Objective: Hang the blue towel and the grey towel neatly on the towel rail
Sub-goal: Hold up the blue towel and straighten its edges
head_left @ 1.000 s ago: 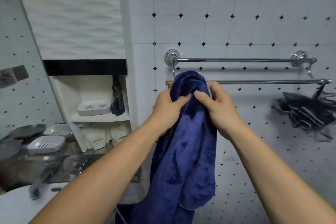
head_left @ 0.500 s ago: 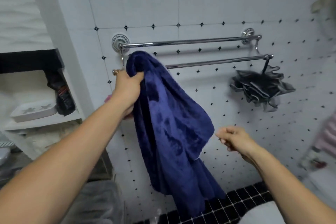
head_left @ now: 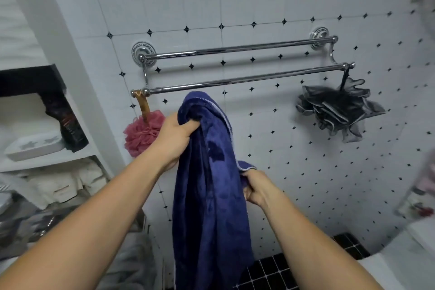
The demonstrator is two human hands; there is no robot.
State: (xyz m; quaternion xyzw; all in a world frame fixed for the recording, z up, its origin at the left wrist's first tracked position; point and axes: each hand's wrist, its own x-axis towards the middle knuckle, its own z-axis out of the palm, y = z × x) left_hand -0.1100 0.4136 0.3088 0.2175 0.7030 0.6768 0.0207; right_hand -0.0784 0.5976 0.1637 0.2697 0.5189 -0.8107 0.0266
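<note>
The blue towel (head_left: 207, 195) hangs bunched in front of me, just below the chrome double towel rail (head_left: 235, 81) on the tiled wall. My left hand (head_left: 174, 141) grips the towel near its top. Lower down, my right hand (head_left: 256, 189) pinches the towel's right edge with its pale hem. Both bars of the rail are bare along their length. No grey towel is in view.
A pink bath sponge (head_left: 141, 135) hangs from the lower bar's left end, right behind my left hand. A grey-black bath sponge (head_left: 336, 108) hangs from its right end. A white shelf unit (head_left: 47, 158) with a soap dish (head_left: 35, 147) and dark bottle (head_left: 68, 125) stands left.
My right hand let go of the towel's top, dropped away, then came back and took hold of the right edge. The towel's top has sunk from level with the lower bar to below it.
</note>
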